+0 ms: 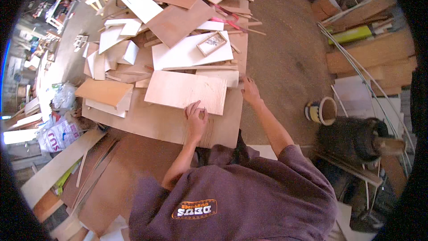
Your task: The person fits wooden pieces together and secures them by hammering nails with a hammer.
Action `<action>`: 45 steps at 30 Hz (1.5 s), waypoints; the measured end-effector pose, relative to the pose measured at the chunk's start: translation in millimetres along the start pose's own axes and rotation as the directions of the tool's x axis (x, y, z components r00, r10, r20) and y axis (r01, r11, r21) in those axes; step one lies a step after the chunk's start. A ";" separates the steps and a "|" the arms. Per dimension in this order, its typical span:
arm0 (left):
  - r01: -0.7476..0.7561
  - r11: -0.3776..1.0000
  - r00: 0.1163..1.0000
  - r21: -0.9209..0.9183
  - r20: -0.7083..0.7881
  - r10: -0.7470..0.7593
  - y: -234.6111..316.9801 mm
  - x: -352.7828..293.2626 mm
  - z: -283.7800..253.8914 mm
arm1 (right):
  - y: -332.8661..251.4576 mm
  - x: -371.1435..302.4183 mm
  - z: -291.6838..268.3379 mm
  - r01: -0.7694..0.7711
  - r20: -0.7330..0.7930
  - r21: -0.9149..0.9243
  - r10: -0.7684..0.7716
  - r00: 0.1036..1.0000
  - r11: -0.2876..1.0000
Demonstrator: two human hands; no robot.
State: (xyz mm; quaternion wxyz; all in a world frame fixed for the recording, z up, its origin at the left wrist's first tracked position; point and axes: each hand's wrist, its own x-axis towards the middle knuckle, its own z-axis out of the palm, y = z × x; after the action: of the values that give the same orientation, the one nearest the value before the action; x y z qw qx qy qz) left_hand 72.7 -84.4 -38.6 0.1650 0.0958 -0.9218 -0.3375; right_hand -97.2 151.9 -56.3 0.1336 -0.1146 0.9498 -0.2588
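A pale wooden board [185, 90] lies across the near part of the work table [165, 127]. My left hand [196, 118] rests at its near edge, fingers curled and pinched together. A small dark speck shows by the fingertips, too small to name. At the table's right edge is my right hand [251, 91], beside the end of a second, smaller pale board [228, 78] that lies partly under the first. Its fingertips are blurred against the edge, and I cannot tell whether they grip anything. Just beyond lies a white panel [178, 53] carrying a small clear-topped box [211, 43] with small pieces inside.
Brown panels [180, 22] and offcuts are heaped on the table's far half. An orange-brown board [104, 91] lies at the left. A round tub [327, 110] stands on the floor at the right, near stacked planks [370, 56]. A white printed sack [60, 136] sits left.
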 end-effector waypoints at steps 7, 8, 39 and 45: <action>0.063 0.998 0.995 -0.003 -0.075 -0.063 22.1 1.5 4.6 | 44.5 36.8 32.9 0.130 0.066 -0.185 -0.120 0.991 0.974; 0.074 0.997 0.993 0.009 -0.093 -0.072 24.2 0.5 5.0 | 44.3 36.7 35.6 0.151 0.039 -0.209 -0.146 0.988 0.966; -0.020 0.999 0.972 -0.045 -0.233 0.009 19.3 -6.2 28.4 | 64.9 -57.6 15.0 0.124 0.273 -0.042 -0.108 0.956 0.991; 0.003 0.996 0.976 -0.093 -0.215 -0.023 23.6 -5.9 22.8 | 85.6 -64.0 32.7 0.120 0.319 -0.096 -0.084 0.944 0.988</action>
State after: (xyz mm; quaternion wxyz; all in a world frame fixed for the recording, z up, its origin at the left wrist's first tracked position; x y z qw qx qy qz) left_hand 68.2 -51.5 -40.9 0.2662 0.1304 -0.8813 -0.3681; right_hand -39.7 227.0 -115.7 0.2626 -0.2107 0.9224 -0.1894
